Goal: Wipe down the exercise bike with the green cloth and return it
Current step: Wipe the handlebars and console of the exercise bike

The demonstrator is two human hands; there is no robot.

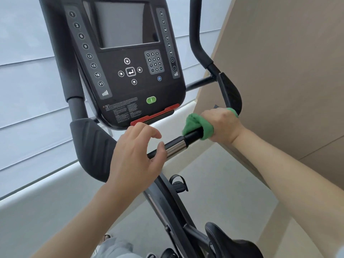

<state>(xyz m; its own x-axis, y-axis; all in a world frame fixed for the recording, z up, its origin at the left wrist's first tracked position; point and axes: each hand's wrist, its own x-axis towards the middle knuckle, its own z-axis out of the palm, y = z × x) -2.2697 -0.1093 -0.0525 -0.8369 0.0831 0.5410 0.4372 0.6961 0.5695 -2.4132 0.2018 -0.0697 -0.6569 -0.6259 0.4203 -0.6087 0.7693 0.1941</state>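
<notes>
Right hand (221, 125) grips green cloth (197, 125) round handlebar (176, 145); left hand (135, 157) open.

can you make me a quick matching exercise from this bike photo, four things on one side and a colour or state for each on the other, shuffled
Things
1. soft green cloth
2. oval start button
3. person's left hand
4. flat bar under the console

States
A. red
B. open, holding nothing
C. wrapped round the black handlebar grip
D. green, on the console

Pairs: 1-C, 2-D, 3-B, 4-A
</notes>
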